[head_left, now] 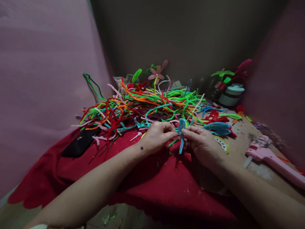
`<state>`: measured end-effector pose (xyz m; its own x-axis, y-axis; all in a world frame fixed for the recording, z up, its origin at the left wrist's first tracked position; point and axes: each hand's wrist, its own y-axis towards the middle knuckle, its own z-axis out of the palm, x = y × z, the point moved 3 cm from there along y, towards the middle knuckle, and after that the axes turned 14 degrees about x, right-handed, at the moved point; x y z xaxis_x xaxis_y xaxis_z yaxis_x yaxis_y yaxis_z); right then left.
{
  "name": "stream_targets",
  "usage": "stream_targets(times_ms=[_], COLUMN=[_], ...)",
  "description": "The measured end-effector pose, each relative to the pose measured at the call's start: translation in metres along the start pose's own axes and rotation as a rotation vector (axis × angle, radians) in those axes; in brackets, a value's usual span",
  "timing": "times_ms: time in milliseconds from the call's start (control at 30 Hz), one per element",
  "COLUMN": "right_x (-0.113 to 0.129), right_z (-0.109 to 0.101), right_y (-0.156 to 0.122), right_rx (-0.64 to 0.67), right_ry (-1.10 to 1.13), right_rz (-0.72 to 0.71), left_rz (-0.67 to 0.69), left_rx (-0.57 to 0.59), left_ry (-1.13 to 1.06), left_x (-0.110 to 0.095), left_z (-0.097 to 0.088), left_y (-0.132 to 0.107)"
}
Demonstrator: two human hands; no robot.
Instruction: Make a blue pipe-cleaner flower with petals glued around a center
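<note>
Pipe cleaner (181, 128), blue and folded, stands pinched between left hand (157, 136) and right hand (202, 143) over a red cloth (147, 181). Light, fuzzy and easily bent, it likely wants a gentle grip near the fold.

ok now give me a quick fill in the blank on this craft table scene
The left hand and right hand pinch one fuzzy pipe cleaner coloured ____.
The cloth under them is ____.
The glue gun lies on the person's ____ side.
Its colour is ____.
Missing words: blue; red; right; pink.
</note>
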<state>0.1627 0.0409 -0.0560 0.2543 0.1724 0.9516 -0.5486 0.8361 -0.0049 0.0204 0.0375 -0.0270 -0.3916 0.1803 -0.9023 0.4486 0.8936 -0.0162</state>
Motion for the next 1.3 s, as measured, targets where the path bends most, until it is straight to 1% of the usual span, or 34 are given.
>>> stream_targets(times_ms=[100, 233, 300, 400, 467, 567, 600, 667, 733, 800, 900, 967, 1133, 1233, 1300], right_x=[0.002, 0.004, 0.005, 0.005, 0.005, 0.005, 0.005, 0.004, 0.004, 0.003, 0.004, 0.006, 0.008, 0.008, 0.007], right_z=[-0.002, -0.003, -0.001, 0.000, -0.001, -0.004, -0.005, -0.006, -0.005, -0.003, -0.002, -0.002, -0.003, -0.003, -0.003], right_y=[0.000, -0.001, -0.002, -0.003, -0.002, 0.001, 0.002, 0.004, 0.004, 0.003, 0.002, 0.001, 0.001, 0.001, 0.002], right_rx=[0.004, -0.050, -0.054, -0.078, -0.094, -0.083, -0.080, -0.079, -0.068, -0.052, -0.061, -0.068, -0.057, -0.072, -0.063], right_ry=[-0.011, -0.080, -0.130, -0.212, -0.234, -0.138, -0.087, -0.018, -0.003, -0.014, -0.034, -0.059, -0.180, -0.220, -0.204], right_rz=[0.029, 0.069, 0.090, 0.121, 0.093, 0.010, -0.013, -0.046, -0.051, -0.036, -0.053, -0.090, -0.159, -0.161, -0.139], left_rz=[0.011, 0.018, 0.023, 0.036, 0.055, 0.029, 0.007, -0.017, -0.001, -0.003, -0.057, -0.063, -0.026, -0.051, -0.063], left_rx=[0.025, 0.057, 0.070, 0.050, 0.007, -0.043, -0.032, 0.029, 0.077, 0.061, 0.025, 0.039, 0.066, 0.058, 0.055], left_ry=[0.036, 0.029, 0.032, 0.046, 0.014, -0.195, -0.287, -0.449, -0.531, -0.546, -0.509, -0.492, -0.471, -0.497, -0.519], left_x=[0.000, 0.001, 0.001, -0.001, -0.003, -0.003, -0.002, 0.002, 0.005, 0.007, 0.007, 0.005, 0.003, 0.005, 0.006], left_z=[-0.001, -0.002, -0.001, -0.001, -0.001, 0.001, 0.003, 0.008, 0.012, 0.014, 0.014, 0.013, 0.013, 0.013, 0.013], left_y=[-0.001, -0.002, -0.002, -0.003, -0.003, -0.004, -0.003, -0.001, 0.001, 0.002, 0.001, 0.000, 0.000, 0.000, 0.000])
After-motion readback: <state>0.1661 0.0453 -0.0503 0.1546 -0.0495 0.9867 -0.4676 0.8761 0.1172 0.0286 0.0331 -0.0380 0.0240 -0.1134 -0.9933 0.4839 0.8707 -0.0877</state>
